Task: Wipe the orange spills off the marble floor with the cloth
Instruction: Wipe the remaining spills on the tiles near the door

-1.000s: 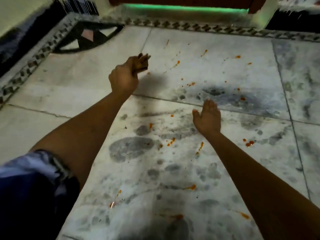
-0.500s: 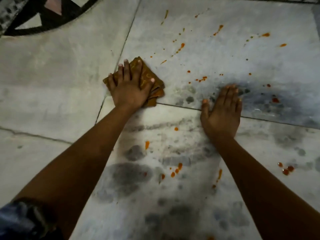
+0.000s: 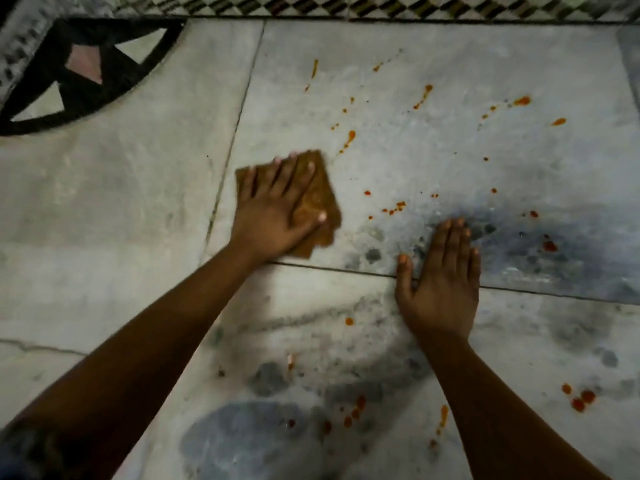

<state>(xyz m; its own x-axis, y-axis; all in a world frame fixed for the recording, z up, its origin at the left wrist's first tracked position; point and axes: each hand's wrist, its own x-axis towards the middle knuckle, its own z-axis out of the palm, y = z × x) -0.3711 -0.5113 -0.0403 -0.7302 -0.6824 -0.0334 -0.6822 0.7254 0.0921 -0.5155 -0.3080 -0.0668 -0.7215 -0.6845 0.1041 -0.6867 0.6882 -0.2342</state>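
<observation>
two hands flat – left hand (image 3: 273,213) presses folded brown cloth (image 3: 317,199), right hand (image 3: 441,282) on marble floor (image 3: 121,209) w/ orange spills (image 3: 394,208).

A folded, brownish-orange square cloth (image 3: 320,199) is laid flat on the pale grey-veined marble floor (image 3: 121,209), just right of a tile joint; small orange spills (image 3: 393,209) are scattered as drops and streaks to its right and below.

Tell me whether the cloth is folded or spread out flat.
Folded. The cloth shows stacked layered edges at its near corner, forming a compact pad under the left hand, which presses it flat on the marble floor.
</observation>
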